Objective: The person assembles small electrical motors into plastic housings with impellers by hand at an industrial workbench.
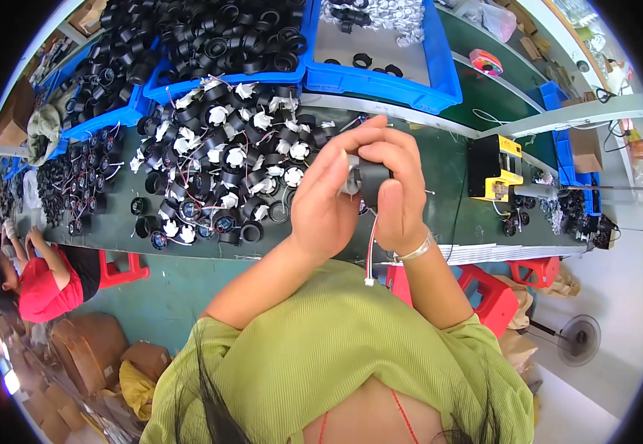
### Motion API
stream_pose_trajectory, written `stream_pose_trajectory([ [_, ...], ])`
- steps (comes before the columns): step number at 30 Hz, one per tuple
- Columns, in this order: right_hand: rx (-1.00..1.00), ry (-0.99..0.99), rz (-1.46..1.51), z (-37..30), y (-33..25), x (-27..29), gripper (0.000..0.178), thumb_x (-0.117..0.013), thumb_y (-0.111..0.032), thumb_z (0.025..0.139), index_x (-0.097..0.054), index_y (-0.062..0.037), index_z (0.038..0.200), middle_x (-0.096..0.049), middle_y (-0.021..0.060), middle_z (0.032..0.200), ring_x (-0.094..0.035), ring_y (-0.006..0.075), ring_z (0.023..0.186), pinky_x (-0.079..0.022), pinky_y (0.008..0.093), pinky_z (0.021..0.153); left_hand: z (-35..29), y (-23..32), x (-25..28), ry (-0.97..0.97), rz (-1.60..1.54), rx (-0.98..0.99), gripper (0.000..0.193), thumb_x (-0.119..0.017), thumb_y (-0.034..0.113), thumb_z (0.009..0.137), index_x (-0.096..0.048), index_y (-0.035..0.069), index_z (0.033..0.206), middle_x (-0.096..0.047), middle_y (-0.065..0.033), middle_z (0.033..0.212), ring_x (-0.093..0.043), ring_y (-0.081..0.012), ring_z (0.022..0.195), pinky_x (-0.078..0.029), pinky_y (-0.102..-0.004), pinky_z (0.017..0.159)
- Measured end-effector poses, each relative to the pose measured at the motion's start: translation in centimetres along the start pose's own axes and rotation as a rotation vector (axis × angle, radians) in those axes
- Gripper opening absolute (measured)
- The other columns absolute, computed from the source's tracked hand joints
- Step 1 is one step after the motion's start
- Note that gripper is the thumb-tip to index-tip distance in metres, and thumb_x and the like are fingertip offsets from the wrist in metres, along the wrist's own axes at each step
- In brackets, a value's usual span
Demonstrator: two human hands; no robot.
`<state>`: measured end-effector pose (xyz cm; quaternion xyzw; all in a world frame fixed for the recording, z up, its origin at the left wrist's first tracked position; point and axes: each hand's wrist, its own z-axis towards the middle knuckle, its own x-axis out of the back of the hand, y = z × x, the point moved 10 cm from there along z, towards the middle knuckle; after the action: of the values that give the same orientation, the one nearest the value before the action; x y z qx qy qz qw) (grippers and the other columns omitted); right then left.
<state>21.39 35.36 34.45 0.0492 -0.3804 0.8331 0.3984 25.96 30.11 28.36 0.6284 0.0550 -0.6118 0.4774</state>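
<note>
A black cylindrical housing [373, 183] sits between my two hands over the front of the green workbench. A light grey part [352, 175] shows at its left end. My left hand [325, 211] presses against that end with its palm and fingers. From the other side my right hand [403, 181] wraps round the housing, its thumb in front and its fingers arched over the top. Thin red and white wires [371, 248] hang below the housing and end in a small white plug [369, 282]. My fingers hide much of the housing.
A heap of black rings and white fan wheels [236, 157] with wires lies left of my hands. Blue bins [388, 81] line the back. A yellow and black device [496, 169] stands at right. Red stools [490, 300] are below the bench. At far left sits a co-worker [48, 285].
</note>
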Motion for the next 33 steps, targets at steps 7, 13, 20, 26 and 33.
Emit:
stream_pose_trajectory([
  [7, 0.081, 0.044, 0.043, -0.1, -2.2, 0.1, 0.033, -0.037, -0.029, 0.086, -0.051, -0.0010, 0.095, -0.051, 0.0207, 0.096, -0.052, 0.0297, 0.083, -0.044, 0.0347, 0.067, -1.2, 2.9, -2.4, -0.173, 0.586, -0.252, 0.057, -0.033, 0.038, 0.088, -0.033, -0.005, 0.124, -0.025, -0.0204, 0.134, -0.023, -0.0289, 0.125, -0.017, -0.0376, 0.101],
  [13, -0.007, -0.009, 0.202, -1.5, -3.0, -0.6, 0.034, -0.037, -0.032, 0.086, -0.047, -0.0024, 0.099, -0.047, 0.0198, 0.098, -0.049, 0.0293, 0.081, -0.042, 0.0367, 0.069, -3.4, 3.4, -4.1, -0.385, 0.662, -0.394, 0.062, -0.028, 0.039, 0.088, -0.024, -0.008, 0.129, -0.017, -0.0238, 0.136, -0.025, -0.0321, 0.122, -0.018, -0.0391, 0.100],
  [20, -0.684, -0.454, 0.172, -8.6, 5.7, -9.4, 0.036, -0.040, -0.028, 0.087, -0.037, -0.0034, 0.113, -0.042, 0.0194, 0.109, -0.046, 0.0370, 0.094, -0.040, 0.0396, 0.077, -6.0, -3.5, 10.1, 0.231, 0.330, 0.355, 0.051, -0.042, 0.028, 0.089, -0.023, 0.005, 0.131, -0.036, -0.0098, 0.126, -0.038, -0.0195, 0.114, -0.032, -0.0320, 0.094],
  [26, -0.606, -0.373, 0.067, -8.7, 7.8, -7.6, 0.043, -0.053, -0.023, 0.081, -0.041, -0.0038, 0.118, -0.039, 0.0201, 0.118, -0.041, 0.0331, 0.108, -0.036, 0.0346, 0.089, -6.3, 4.3, 20.0, 0.631, 0.230, 0.084, 0.026, -0.048, 0.026, 0.087, -0.049, 0.002, 0.097, -0.056, -0.0104, 0.089, -0.055, -0.0236, 0.088, -0.043, -0.0323, 0.080],
  [33, -1.095, -0.087, 0.333, -18.0, 18.5, -0.1, 0.022, -0.054, -0.020, 0.084, -0.054, -0.0037, 0.099, -0.053, -0.0029, 0.074, -0.047, 0.0031, 0.063, -0.037, 0.0175, 0.055, -11.9, 11.5, 33.7, 1.233, 0.478, 0.000, 0.027, -0.043, 0.027, 0.088, -0.049, 0.007, 0.104, -0.055, -0.0082, 0.099, -0.052, -0.0241, 0.098, -0.042, -0.0467, 0.084],
])
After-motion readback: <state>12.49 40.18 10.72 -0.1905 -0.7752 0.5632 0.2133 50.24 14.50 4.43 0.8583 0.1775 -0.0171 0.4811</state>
